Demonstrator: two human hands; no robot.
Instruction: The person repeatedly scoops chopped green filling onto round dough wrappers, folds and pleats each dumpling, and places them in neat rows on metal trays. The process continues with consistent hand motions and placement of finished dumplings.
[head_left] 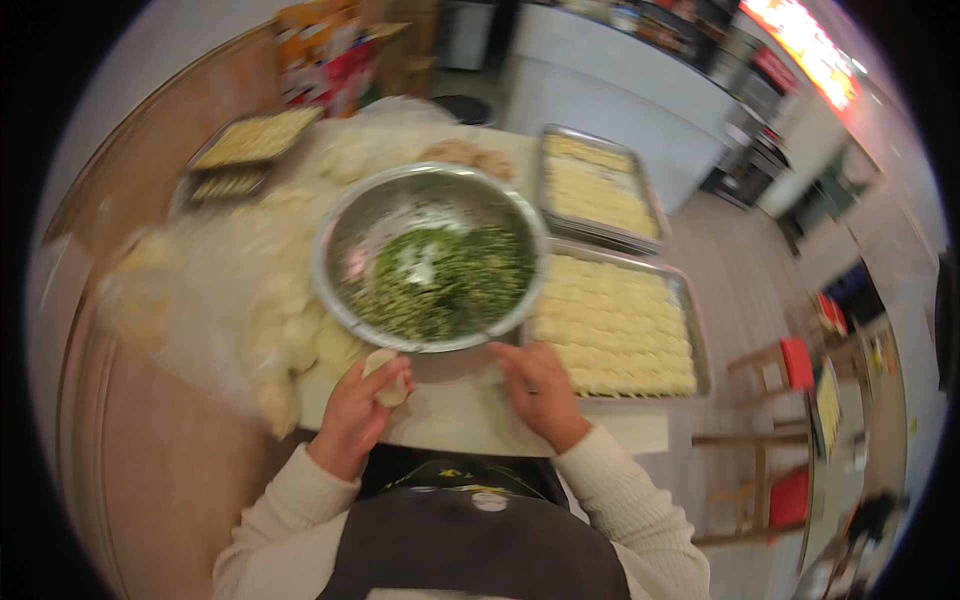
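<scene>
Dumpling wrapper [383,378], a small pale round of soft dough, sits cupped in your left hand [358,412] at lower centre of the frame, fingers curled closed around it. Directly above it, touching distance away, is the steel mixing bowl [350,230], shiny and round, holding chopped green filling [440,280]. Your right hand [538,392] rests empty and loosely curled just below the bowl's rim, nearer the filling. Right of the bowl, metal trays [698,340] carry neat rows of pale finished dumplings [615,325].
</scene>
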